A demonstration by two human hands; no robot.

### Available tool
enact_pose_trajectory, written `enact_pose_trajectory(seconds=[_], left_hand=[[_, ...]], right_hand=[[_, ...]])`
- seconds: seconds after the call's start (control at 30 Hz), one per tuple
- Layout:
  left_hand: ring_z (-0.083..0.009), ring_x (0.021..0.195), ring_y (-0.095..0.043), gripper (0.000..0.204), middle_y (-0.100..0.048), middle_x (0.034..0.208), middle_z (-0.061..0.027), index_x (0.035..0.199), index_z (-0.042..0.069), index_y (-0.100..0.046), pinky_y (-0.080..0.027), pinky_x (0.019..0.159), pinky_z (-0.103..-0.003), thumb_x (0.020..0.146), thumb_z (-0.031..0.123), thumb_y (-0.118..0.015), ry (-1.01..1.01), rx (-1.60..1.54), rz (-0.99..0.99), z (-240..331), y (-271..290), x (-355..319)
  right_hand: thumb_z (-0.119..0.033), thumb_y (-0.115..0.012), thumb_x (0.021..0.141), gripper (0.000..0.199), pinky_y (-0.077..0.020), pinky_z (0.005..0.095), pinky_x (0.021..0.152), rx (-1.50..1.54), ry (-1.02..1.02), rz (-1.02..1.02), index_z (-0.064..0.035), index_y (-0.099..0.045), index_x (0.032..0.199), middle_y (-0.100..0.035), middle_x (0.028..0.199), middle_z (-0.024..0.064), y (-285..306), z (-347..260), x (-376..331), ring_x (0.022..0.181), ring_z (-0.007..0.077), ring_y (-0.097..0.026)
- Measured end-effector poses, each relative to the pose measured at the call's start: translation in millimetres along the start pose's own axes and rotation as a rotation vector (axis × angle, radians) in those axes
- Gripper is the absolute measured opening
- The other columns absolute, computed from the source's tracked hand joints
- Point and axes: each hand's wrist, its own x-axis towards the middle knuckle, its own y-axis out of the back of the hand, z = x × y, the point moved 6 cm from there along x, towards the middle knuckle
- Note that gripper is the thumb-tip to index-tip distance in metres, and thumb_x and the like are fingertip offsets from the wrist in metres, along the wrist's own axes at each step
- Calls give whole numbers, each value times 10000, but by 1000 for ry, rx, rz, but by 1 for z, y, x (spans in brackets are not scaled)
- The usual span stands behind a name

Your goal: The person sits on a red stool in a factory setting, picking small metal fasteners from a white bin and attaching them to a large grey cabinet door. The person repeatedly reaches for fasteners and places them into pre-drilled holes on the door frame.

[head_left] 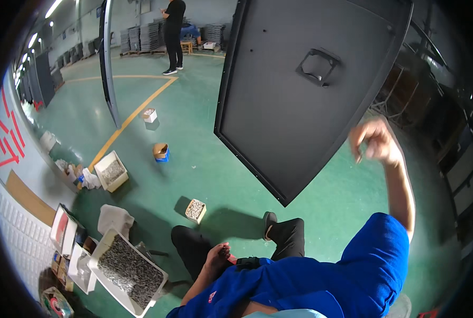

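A large dark grey metal panel [300,106] with a raised rim hangs tilted in front of me. On its face sits a black square bracket or frame [319,67]. Beside the panel's right edge my right hand [375,142] is raised, its fingers bent and smeared by motion; whether it holds anything small does not show. Low by my lap, my left hand [218,258] is closed with the fingers curled. A dark and red item lies close against it, too partly hidden to name.
A white bin of metal screws or pins [132,273] stands at my left, with another bin [111,171] beyond. Small boxes [196,210], [161,152] and a white box [150,115] sit on the green floor. An upright dark post [107,63] and a standing person [174,34] are farther off.
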Motion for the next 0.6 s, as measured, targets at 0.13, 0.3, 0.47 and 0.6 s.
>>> enact_pose_trajectory(seconds=[0.13,0.3,0.47,0.6], left_hand=[[-143,658,-515,262,-549,780,-71,1028,-1,-499,-419,559,-272,832,171,-474,52,89,-52,-17,-22,15],[-148,641,-516,231,-547,794,-88,1029,-21,-488,-433,572,-261,871,133,-422,161,200,-87,-23,-23,16],[-160,700,-524,241,-546,820,-99,1037,-39,-478,-426,602,-267,874,129,-420,239,232,-161,-26,-18,23],[-145,712,-521,232,-557,841,-66,1041,11,-519,-436,629,-275,866,127,-420,284,225,-77,-35,-11,35]], right_hand=[[-245,-629,746,320,-469,299,674,-376,-181,-728,-2,-566,945,-603,863,97,-150,74,-51,780,206,-585],[-164,-625,688,293,-468,359,684,-890,-131,-277,-22,-546,933,-567,958,102,-139,125,-55,847,267,-565],[-122,-628,684,294,-493,328,725,-782,-169,63,-18,-547,947,-560,980,118,-121,118,-47,875,265,-570],[-107,-636,674,279,-507,326,671,-844,-192,143,-27,-551,927,-570,961,112,-118,120,-54,824,265,-589]])
